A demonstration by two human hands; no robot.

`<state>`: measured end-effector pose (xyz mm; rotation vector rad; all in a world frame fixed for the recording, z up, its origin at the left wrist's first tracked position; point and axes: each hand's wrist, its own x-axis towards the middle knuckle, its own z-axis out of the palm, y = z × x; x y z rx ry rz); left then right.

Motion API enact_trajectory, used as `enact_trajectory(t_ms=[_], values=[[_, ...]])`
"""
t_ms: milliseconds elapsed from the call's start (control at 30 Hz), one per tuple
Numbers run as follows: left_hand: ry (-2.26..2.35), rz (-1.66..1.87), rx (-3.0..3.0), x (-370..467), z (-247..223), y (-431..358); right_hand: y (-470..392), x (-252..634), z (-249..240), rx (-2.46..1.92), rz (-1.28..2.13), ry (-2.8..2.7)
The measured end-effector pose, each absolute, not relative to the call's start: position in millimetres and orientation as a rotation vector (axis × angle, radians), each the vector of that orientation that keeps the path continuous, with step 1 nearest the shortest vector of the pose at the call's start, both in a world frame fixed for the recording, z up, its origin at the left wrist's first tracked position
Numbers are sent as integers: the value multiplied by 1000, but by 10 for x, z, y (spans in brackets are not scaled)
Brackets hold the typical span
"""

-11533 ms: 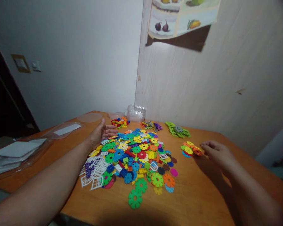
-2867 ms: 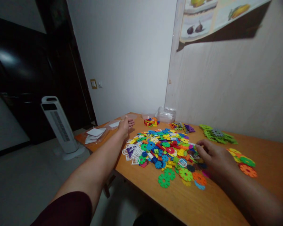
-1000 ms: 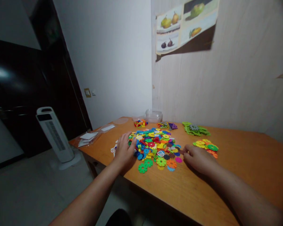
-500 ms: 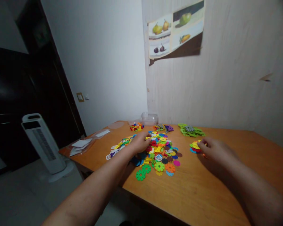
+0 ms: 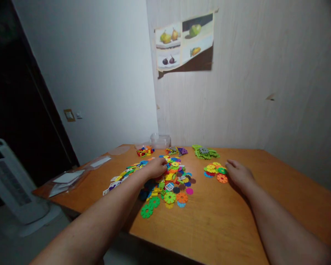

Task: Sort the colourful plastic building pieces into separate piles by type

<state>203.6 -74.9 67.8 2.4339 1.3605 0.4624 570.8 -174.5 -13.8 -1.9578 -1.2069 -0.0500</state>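
My left hand [image 5: 156, 168] is in the big pile of plastic snowflake discs [image 5: 171, 176], its fingers curled down among the pieces. Whatever is under its fingertips is hidden. On the right, my right hand [image 5: 239, 175] rests beside a small heap of yellow, red and blue snowflake discs [image 5: 212, 168], its fingers loosely extended with nothing seen in them. A green disc [image 5: 222, 170] and an orange disc [image 5: 222, 178] lie at that heap's right edge, close to its fingertips. Two green discs [image 5: 147, 211] lie at the big pile's front.
Along the back of the wooden table [image 5: 209, 228] are small red and yellow blocks [image 5: 145, 151], purple and grey pieces [image 5: 182, 151], a lime-green heap [image 5: 205, 152] and a clear plastic box [image 5: 160, 141]. Clear bags with white cards [image 5: 68, 177] lie at the left edge.
The view has turned right. My right hand has drawn back from above the small heap to its right side, leaving the green and orange discs visible. My left hand stays in the big pile.
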Motion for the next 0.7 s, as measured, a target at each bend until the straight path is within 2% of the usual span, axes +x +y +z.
enact_trajectory(t_ms=[333,567,700], values=[[1283,376,2683,2214,793,-861,-1726,5217,-100,-2154,-23,-1718],[1042,285,2754,2401,755,-964,-1727,5256,-70,-2058,-27,-1700],[1085,310,2710,2426,728,-892,-1731,5258,-49,-2007,19,-1566]])
